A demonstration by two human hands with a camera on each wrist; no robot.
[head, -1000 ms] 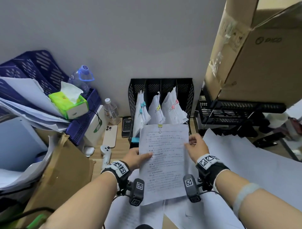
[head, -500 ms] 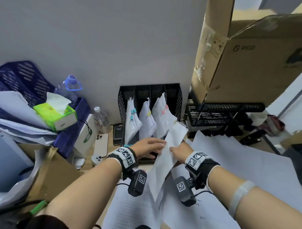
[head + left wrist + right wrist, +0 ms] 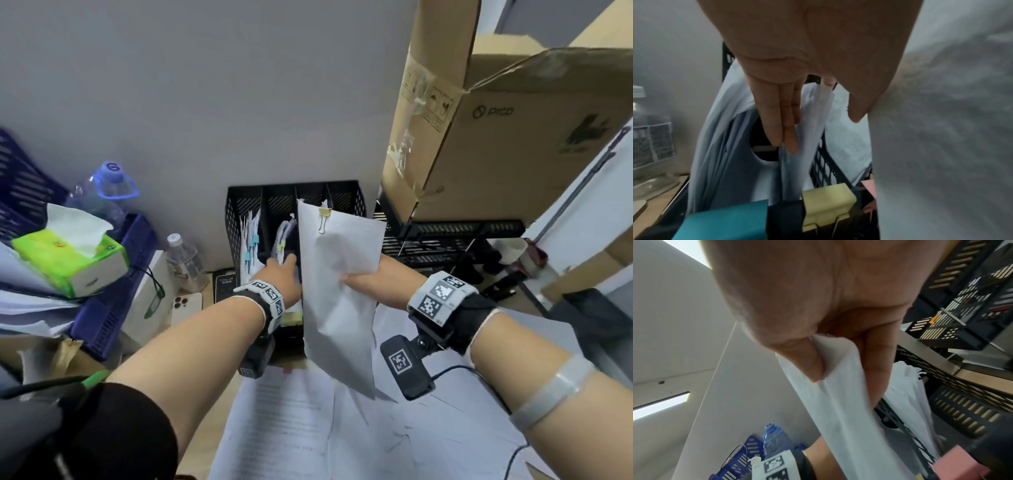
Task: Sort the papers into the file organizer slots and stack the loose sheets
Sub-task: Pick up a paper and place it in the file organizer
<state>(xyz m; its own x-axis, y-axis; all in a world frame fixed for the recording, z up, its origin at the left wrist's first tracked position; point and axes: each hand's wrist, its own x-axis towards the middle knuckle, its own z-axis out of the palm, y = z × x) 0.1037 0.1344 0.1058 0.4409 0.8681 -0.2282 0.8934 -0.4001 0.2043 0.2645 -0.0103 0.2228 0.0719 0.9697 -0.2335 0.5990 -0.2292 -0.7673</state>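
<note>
The black file organizer (image 3: 356, 205) stands against the wall, with clipped bundles in its left slots. My right hand (image 3: 359, 279) pinches a white paper packet (image 3: 339, 308) between thumb and fingers, seen close in the right wrist view (image 3: 849, 418). The packet is held upright in front of the organizer's right slots, and a yellow binder clip (image 3: 323, 217) sits at its top. My left hand (image 3: 286, 265) reaches into the second slot. Its straight fingers (image 3: 785, 129) press against the papers (image 3: 816, 123) standing there. Loose sheets (image 3: 428, 428) cover the desk below.
A large cardboard box (image 3: 513, 137) sits on a black rack (image 3: 445, 240) right of the organizer. To the left are a phone (image 3: 186, 306), a small bottle (image 3: 181, 257), blue trays (image 3: 113, 308) and a green tissue box (image 3: 68, 260). Teal (image 3: 725, 224) and yellow (image 3: 828, 206) clips sit at the organizer's front.
The packet, held flat in both hands before, is now turned on edge and raised toward the organizer. My left hand has let go of it and moved into the second slot.
</note>
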